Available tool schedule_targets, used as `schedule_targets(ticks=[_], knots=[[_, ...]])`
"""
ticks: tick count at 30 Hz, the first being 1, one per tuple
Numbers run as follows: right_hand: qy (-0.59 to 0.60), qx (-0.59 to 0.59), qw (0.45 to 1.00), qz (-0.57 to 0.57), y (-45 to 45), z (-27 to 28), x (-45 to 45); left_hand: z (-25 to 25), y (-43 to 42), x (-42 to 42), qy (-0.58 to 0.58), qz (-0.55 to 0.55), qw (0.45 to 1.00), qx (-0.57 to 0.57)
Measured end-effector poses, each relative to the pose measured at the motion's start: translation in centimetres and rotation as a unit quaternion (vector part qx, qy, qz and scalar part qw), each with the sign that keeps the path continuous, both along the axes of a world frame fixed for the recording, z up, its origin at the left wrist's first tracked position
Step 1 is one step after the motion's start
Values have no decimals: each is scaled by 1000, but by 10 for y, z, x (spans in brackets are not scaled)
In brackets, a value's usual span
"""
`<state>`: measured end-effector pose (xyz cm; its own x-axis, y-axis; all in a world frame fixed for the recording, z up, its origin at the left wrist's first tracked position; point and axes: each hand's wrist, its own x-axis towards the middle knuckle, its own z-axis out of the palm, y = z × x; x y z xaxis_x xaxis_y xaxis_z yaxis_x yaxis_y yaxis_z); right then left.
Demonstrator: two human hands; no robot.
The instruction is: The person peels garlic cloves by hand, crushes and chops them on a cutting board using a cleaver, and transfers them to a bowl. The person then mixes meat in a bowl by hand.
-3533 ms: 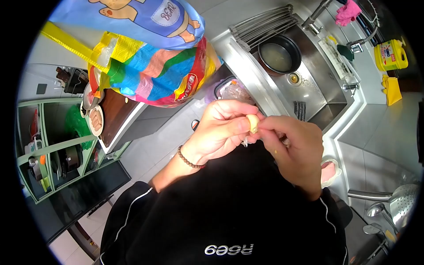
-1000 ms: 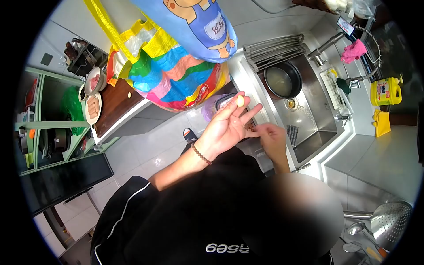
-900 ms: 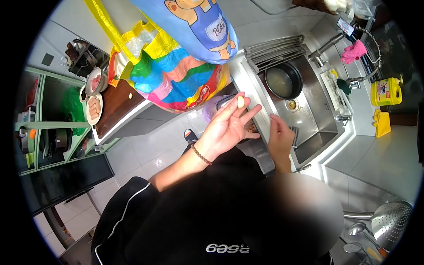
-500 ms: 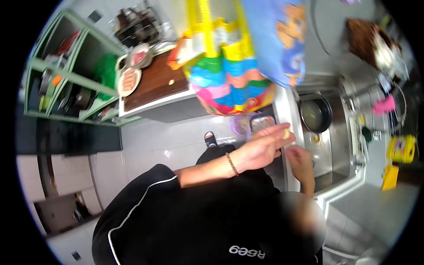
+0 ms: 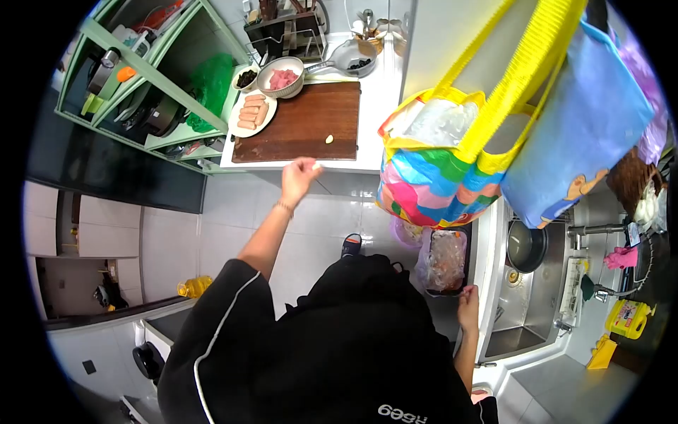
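My left hand [image 5: 300, 177] is at the front edge of the wooden cutting board [image 5: 296, 141], its fingers pinched on a garlic clove [image 5: 317, 167], a small pale piece. Another garlic clove [image 5: 329, 139] lies on the board near its right side. My right hand [image 5: 467, 307] is low beside the sink counter, next to a lined trash bin [image 5: 445, 261]. Its fingers are curled together; whatever they hold is too small to make out.
A plate of sausages [image 5: 252, 113], a bowl of pink meat [image 5: 284, 76] and a strainer [image 5: 354, 58] stand around the board. A colourful shopping bag [image 5: 441, 169] hangs between board and sink [image 5: 519, 304]. A black pot [image 5: 527, 246] sits in the sink.
My left hand has swung left from beside the sink to the cutting board, carrying the clove. My right hand has dropped down beside the trash bin. The view has turned leftward.
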<state>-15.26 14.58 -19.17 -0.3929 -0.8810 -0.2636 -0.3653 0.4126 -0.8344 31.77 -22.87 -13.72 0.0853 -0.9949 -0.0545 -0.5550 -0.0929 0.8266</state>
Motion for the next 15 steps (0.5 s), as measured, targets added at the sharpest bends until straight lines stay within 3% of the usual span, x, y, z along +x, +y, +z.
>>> schedule_targets(ticks=[1,3,7,11,12,13,15], knots=[[-19,-28,999,-1,-5,1,14,-28,-33,9,18,31,999,-36],[-116,5,990,-76,-20,19,37,-32,-68,9,-84,39,993,-77],[-172,7,970,-170,-34,19,58,-58,-116,1,-171,-26,981,-94],[-149,-19,963,-223,-40,19,84,-49,-129,8,-164,-98,967,-169],[-147,-30,958,-243,-42,20,91,-34,-124,12,-132,-89,975,-152],[-125,-24,958,-258,-44,22,95,-23,-117,16,-120,-62,962,-236],[-83,-17,953,-290,-47,24,101,-7,-93,26,-23,-12,968,-249]])
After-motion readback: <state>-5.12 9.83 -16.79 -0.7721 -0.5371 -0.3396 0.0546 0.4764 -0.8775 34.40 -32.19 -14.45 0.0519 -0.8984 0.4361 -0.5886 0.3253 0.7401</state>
